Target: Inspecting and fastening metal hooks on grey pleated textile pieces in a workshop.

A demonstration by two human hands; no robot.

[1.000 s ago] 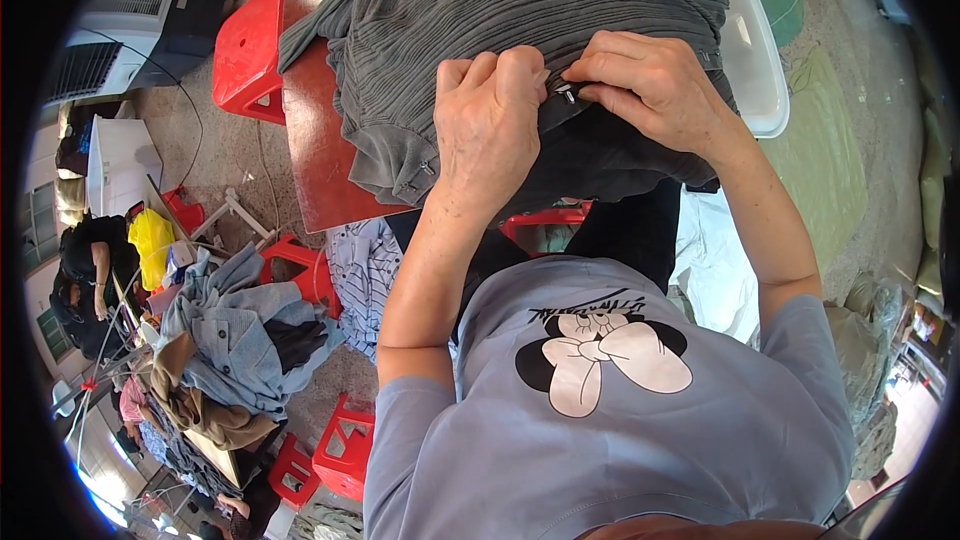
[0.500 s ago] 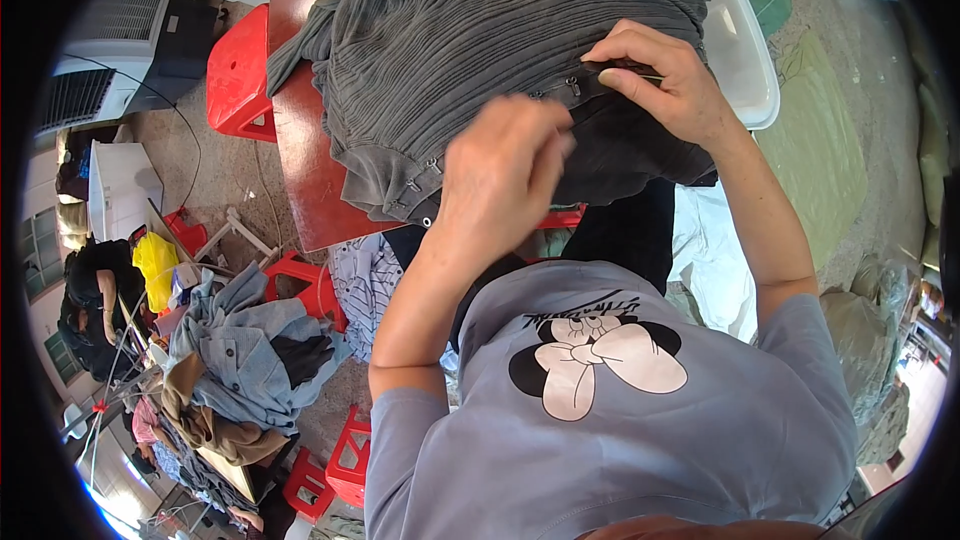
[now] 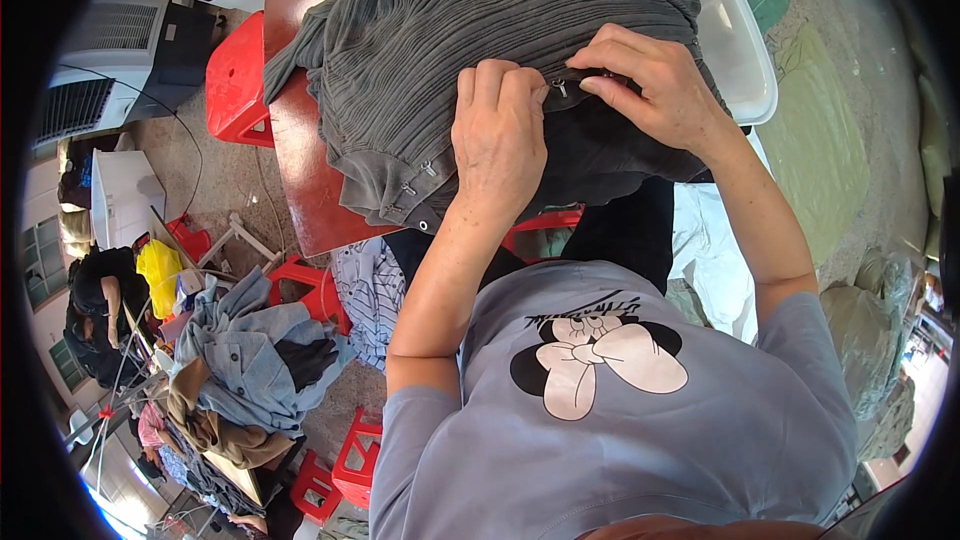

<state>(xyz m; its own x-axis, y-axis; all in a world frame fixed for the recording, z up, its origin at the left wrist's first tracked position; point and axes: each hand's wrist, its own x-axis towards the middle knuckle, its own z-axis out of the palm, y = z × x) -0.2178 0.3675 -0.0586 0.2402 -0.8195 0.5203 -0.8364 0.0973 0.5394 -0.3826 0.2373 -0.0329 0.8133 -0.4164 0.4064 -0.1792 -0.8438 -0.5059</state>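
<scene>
Daylight all over, bright and pretty even, nothing dim in the middle of the shot. The left hand point(image 3: 497, 135) and right hand point(image 3: 655, 90) are sharp, knuckles and skin creases easy to read, and they throw only soft shadows onto the grey ribbed garment point(image 3: 470, 30). The white plastic tub point(image 3: 735, 35) has a glossy glare streak on its rim. Bottom-left corner blows out to near white. Heavy fisheye: a black ring frames everything, and the red-brown counter point(image 3: 300, 170) edge bows. The pile of clothes point(image 3: 240, 370) near the rim looks squashed and softer. No motion blur.
</scene>
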